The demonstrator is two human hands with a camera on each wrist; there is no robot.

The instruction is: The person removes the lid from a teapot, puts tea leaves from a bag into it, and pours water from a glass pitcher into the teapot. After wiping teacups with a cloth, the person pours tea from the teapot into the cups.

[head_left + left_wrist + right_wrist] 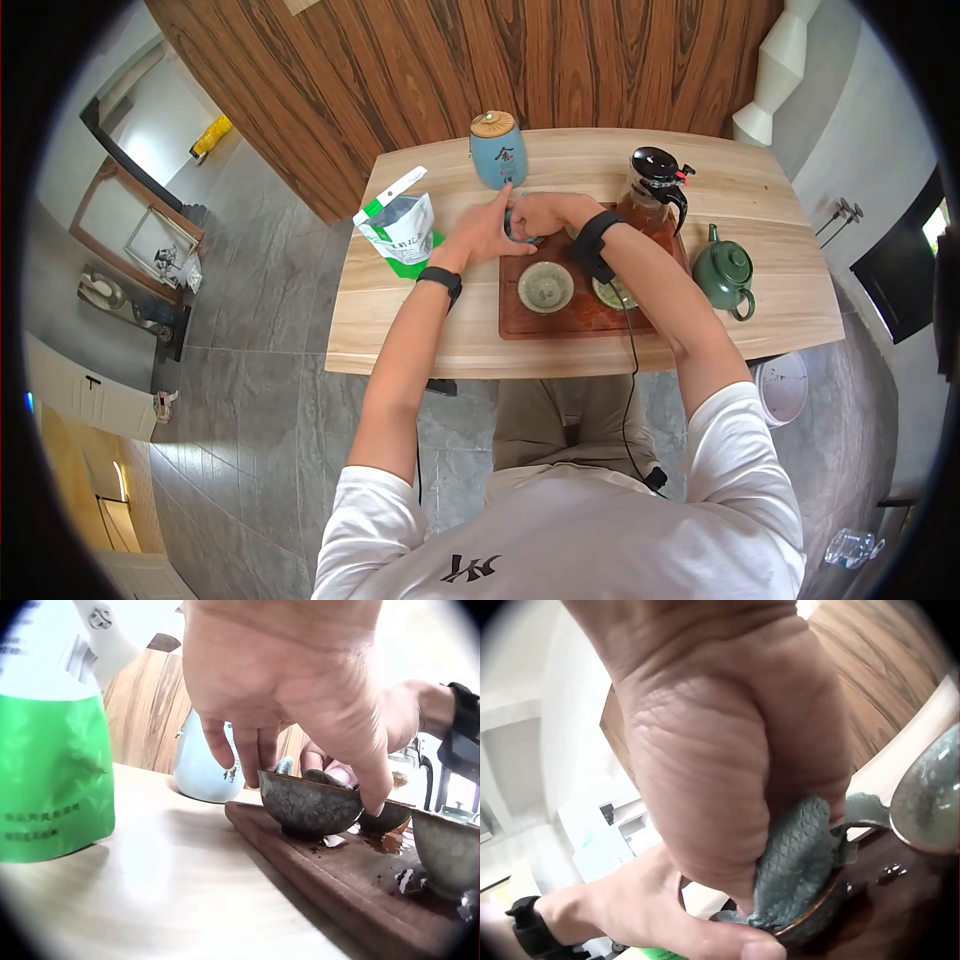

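Bench (400, 335) bore the wet-spotted tray (520, 328). Over its far-left corner, the left hand (485, 225) gripped the dark bowl (311, 806) by its rim; the right hand (550, 212) closed on a bunched green cloth (799, 859) inside it. We judged the wiping under way, this bowl unfinished, its release left to do. Whether the pale bowl (545, 287) alongside was done, we couldn't tell

Your head view: bright, even daylight, fisheye bend, black corners. Left wrist: blown-out white glare on the tabletop (150, 877), soft shadow beside the tray (330, 892). Right wrist: whitish haze at left, background soft.
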